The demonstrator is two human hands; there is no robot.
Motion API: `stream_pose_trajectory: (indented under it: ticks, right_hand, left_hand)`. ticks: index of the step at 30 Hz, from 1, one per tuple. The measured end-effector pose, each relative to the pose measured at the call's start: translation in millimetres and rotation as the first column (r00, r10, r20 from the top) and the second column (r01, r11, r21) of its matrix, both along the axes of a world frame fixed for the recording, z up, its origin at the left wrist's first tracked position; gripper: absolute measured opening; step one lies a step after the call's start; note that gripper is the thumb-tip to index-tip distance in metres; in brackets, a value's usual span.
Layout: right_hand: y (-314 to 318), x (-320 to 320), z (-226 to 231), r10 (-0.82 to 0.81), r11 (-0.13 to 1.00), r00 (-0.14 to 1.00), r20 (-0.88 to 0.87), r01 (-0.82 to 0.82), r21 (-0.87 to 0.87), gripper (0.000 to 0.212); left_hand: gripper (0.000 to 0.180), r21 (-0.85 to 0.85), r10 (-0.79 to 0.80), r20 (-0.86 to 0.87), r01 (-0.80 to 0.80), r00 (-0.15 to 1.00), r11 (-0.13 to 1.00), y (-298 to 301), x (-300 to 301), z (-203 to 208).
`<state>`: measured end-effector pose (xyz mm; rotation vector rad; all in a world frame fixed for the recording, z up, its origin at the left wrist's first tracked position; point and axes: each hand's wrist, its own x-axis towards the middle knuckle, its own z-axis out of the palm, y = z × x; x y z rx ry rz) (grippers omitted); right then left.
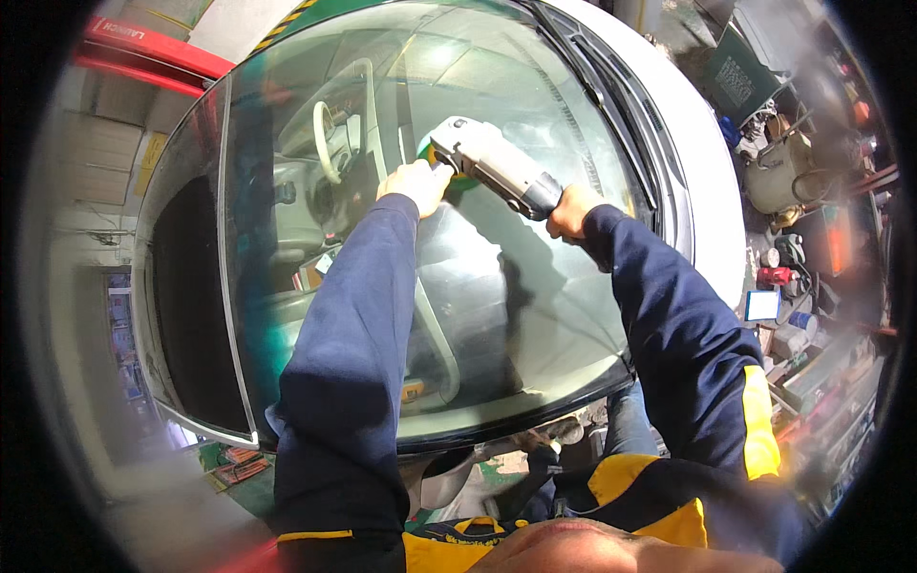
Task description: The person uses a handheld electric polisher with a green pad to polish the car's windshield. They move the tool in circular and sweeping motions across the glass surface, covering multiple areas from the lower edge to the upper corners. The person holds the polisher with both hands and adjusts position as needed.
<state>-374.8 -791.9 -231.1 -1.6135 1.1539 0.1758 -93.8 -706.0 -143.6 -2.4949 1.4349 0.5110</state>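
Observation:
A light grey and black power polisher (pixel 494 160) lies slantwise over the car's windshield (pixel 564 286), its head toward the upper left. Under that head, part of a green and yellow pad (pixel 425 148) shows against the glass; most of it is hidden. My left hand (pixel 418 183) is closed around the side handle by the polisher's head. At the black rear end, my right hand (pixel 575 211) wraps round the grip. Whether the pad is spinning cannot be told from this one picture.
Through the glass, a pale steering wheel (pixel 325 143) shows. Wipers (pixel 611 115) and the white hood (pixel 702 172) lie to the right. A red lift arm (pixel 153 53) stands at the upper left. Shelves at the right hold cluttered containers, including a beige tank (pixel 778 172).

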Motion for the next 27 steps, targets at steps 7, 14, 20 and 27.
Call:
stream_pose_trajectory:
  ticks: [7, 14, 20, 27]
  right_hand:
    - [-2, -43, 10, 0.039, 0.991, 0.988, -0.150, -0.058, -0.125, 0.028]
    - [-18, 8, 1, 0.067, 0.990, 0.995, -0.080, -0.077, -0.123, 0.024]
    - [-13, -25, -4, 0.017, 1.000, 0.993, -0.115, -0.018, -0.007, 0.022]
    - [-9, -27, -15, 0.029, 0.995, 0.974, -0.226, -0.050, -0.085, 0.031]
  left_hand:
    - [0.070, 0.089, 0.008, -0.102, 0.001, 0.995, 0.996, -19, -35, -17]
    - [0.077, 0.006, 0.077, -0.002, -0.077, 0.997, 0.997, -11, 2, 3]
    - [0.076, 0.075, 0.044, -0.085, -0.038, 0.995, 0.996, -23, -17, -13]
    - [0.070, 0.055, 0.012, -0.083, -0.008, 0.996, 0.998, -28, -20, -19]
